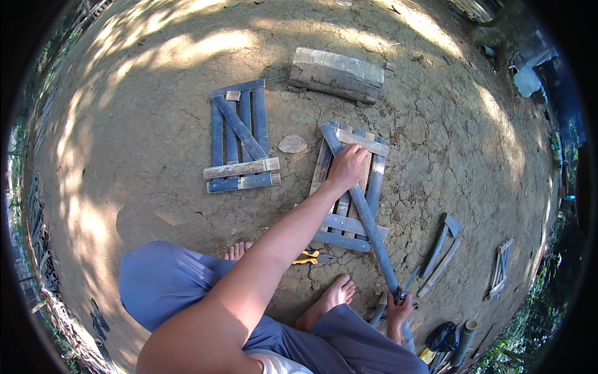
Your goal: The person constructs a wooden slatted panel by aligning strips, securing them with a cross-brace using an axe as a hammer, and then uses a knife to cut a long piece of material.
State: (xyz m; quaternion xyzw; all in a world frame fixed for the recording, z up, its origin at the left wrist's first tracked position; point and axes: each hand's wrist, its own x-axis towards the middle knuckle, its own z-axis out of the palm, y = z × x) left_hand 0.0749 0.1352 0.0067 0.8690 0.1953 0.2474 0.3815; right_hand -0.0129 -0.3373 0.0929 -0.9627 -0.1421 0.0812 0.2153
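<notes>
Nearest to us, at the lower right, we locate the right hand (398,308). Its fingers are closed around the dark handle of a narrow-bladed metal knife (409,282), blade directed away from us. The hand also overlaps the long, straight, blue-grey strip (372,227) of wood or bamboo; we cannot tell whether the fingers clasp this as well.

We take the strip as the reference. Its long axis runs from near right to far left, diagonally over the slatted panel, and its near end projects well beyond the panel's near edge. The right hand is the nearer to this projecting end; from its fingers, the main length lies far and to the left.

Left of the strip, on the ground, we note yellow-handled pliers (306,257); to its right lies a dark-handled axe (435,249).

Farther away, the rectangular slatted panel (346,222) of grey and brown wood lies under the strip. Over its far part we find the left hand (350,167), fingers curled down at the strip's far portion; we cannot tell whether they grip or only press.

Beyond, at far left, lies a second blue-grey slatted panel (241,167).
</notes>
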